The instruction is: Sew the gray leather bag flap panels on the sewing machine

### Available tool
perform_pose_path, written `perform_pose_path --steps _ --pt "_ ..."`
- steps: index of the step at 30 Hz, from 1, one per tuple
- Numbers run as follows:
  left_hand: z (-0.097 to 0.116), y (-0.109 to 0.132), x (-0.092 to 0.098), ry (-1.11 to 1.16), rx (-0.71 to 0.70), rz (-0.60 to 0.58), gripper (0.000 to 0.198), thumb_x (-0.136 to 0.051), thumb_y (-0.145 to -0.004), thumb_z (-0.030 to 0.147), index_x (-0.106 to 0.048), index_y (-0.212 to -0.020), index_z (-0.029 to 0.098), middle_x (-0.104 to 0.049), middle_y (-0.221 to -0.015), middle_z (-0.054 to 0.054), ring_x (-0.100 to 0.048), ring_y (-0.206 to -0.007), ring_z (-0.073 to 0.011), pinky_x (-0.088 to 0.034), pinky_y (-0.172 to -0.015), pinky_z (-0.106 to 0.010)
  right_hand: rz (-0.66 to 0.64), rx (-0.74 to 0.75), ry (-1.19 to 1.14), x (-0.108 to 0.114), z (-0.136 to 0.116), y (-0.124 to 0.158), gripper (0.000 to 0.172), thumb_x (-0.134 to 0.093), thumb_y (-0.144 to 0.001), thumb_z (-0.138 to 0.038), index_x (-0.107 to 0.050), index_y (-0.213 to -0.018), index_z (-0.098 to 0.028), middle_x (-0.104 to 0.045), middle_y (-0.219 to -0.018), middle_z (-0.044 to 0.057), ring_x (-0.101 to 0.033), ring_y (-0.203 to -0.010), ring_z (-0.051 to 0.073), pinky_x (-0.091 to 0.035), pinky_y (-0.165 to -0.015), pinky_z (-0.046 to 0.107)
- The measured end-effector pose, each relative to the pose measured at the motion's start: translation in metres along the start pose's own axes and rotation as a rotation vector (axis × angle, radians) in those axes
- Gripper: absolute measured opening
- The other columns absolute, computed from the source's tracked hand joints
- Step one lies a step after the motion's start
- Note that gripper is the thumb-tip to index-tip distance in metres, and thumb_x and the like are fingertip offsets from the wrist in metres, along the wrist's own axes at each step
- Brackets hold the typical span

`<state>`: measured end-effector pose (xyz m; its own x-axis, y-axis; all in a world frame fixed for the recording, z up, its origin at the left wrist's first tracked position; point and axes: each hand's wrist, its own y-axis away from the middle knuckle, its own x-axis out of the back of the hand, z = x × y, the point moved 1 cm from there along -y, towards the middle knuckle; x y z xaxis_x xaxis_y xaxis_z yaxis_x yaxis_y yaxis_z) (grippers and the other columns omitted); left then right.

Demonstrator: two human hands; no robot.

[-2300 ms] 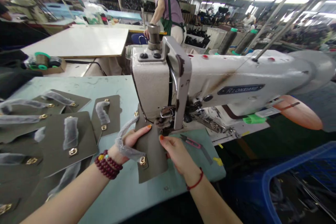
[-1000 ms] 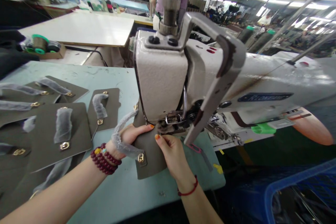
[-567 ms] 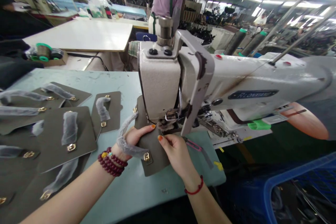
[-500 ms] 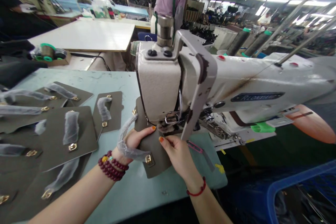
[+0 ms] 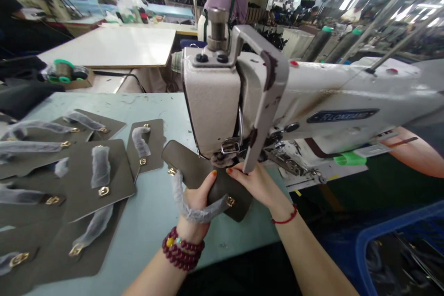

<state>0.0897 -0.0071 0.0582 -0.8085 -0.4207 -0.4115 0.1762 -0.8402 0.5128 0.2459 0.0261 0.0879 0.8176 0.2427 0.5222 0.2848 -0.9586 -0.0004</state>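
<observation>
A grey-brown bag panel [image 5: 189,162] lies slantwise under the head of a white sewing machine [image 5: 213,101]. Its handle [image 5: 199,215], wrapped in clear film, loops out toward me between gold buckles. My left hand [image 5: 199,196] reaches through that loop and grips the panel, thumb on top and the other fingers hidden. Close to the presser foot, my right hand [image 5: 258,182] pinches the panel's right edge, its fingertips partly behind the machine's metal guard [image 5: 267,111]. The needle itself cannot be made out.
Several similar panels [image 5: 118,162] with wrapped handles overlap on the pale blue table [image 5: 152,236] at left. A blue basket [image 5: 360,259] stands low at right. Dark thread cones [image 5: 317,44] rise behind the machine. Beyond a white table [image 5: 114,46], a person [image 5: 225,0] bends over.
The panel has turned beneath the machine head, its near end swinging right and its far end left. Both hands have shifted right with it, still holding on.
</observation>
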Motion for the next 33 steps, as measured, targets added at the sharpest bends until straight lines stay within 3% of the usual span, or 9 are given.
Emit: perform_pose_path --steps 4,11,15,25,33 --pt "0.007 -0.001 0.004 -0.006 0.042 -0.077 0.043 -0.082 -0.071 0.024 -0.066 -0.111 0.019 -0.071 -0.122 -0.010 -0.067 -0.111 -0.0301 -0.057 -0.096 -0.042 -0.020 0.029 -0.017 -0.002 -0.004 0.002 0.046 -0.054 -0.094 -0.041 -0.057 -0.055 -0.016 -0.051 -0.057 0.000 -0.043 -0.058 0.013 -0.025 -0.056 0.025" --pt "0.006 -0.002 0.001 0.038 0.021 -0.046 0.039 -0.082 -0.072 0.022 -0.068 -0.108 0.023 -0.073 -0.119 -0.006 -0.067 -0.112 -0.0323 -0.055 -0.099 -0.046 0.018 0.058 -0.042 -0.005 -0.001 0.002 0.044 -0.054 -0.094 -0.039 -0.053 -0.056 -0.016 -0.047 -0.059 0.000 -0.041 -0.061 0.013 -0.026 -0.056 0.025" --pt "0.004 -0.005 0.003 0.002 0.012 -0.065 0.038 -0.083 -0.071 0.025 -0.069 -0.107 0.022 -0.076 -0.110 -0.006 -0.069 -0.106 -0.0320 -0.056 -0.096 -0.046 0.020 0.004 -0.065 -0.007 0.003 0.003 0.043 -0.055 -0.093 -0.040 -0.055 -0.057 -0.016 -0.043 -0.057 -0.001 -0.040 -0.058 0.012 -0.024 -0.053 0.024" --pt "0.010 -0.015 0.008 -0.060 0.023 -0.104 0.036 -0.083 -0.068 0.027 -0.070 -0.101 0.022 -0.070 -0.123 -0.007 -0.062 -0.118 -0.0348 -0.052 -0.101 -0.045 0.080 -0.036 -0.054 -0.016 0.010 0.004 0.039 -0.056 -0.093 -0.043 -0.070 -0.071 -0.014 -0.061 -0.065 0.002 -0.052 -0.062 0.014 -0.033 -0.054 0.023" --pt "0.038 -0.032 0.010 -0.215 -0.076 -0.284 0.040 -0.084 -0.065 0.029 -0.075 -0.104 0.022 -0.074 -0.115 -0.009 -0.063 -0.115 -0.0373 -0.050 -0.100 -0.051 0.130 -0.066 -0.067 -0.033 0.004 0.008 0.036 -0.051 -0.096 -0.040 -0.073 -0.085 -0.013 -0.071 -0.085 0.008 -0.065 -0.081 0.021 -0.045 -0.068 0.025"
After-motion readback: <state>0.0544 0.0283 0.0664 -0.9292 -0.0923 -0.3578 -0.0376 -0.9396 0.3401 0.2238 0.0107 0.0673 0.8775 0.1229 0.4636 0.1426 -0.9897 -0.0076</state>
